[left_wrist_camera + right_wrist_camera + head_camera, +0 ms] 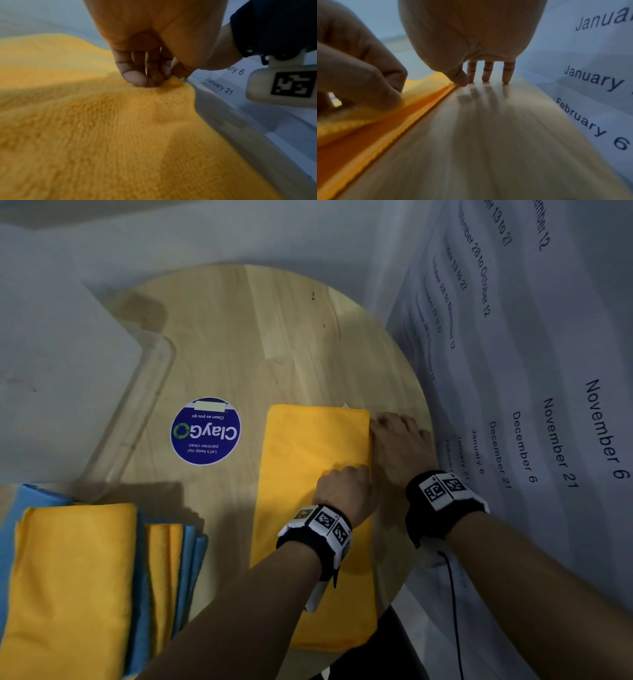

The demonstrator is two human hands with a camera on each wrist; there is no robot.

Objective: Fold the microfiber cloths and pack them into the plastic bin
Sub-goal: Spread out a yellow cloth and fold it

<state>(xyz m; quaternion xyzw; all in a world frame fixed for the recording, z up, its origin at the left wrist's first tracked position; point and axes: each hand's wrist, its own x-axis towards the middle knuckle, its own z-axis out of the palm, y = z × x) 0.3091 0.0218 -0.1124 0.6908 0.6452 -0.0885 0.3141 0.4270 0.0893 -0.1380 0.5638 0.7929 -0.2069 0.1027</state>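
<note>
Left hand (346,491) pinching the right edge of the folded yellow cloth (308,474) lying on the round desk (274,337), right hand (400,446) resting straight fingers (506,75) beside it, clear plastic bin (137,405) standing far left, stacked cloths (85,577) lying near-left.

two bare forearms, no sleeves showing. each wrist wears a wide black strap carrying white blocks printed with black square code markers. left hand (346,491) has its band (317,534) just behind it; right hand (402,445) has its band (443,496) likewise, with a thin black cable (454,604) trailing back from it.
</note>
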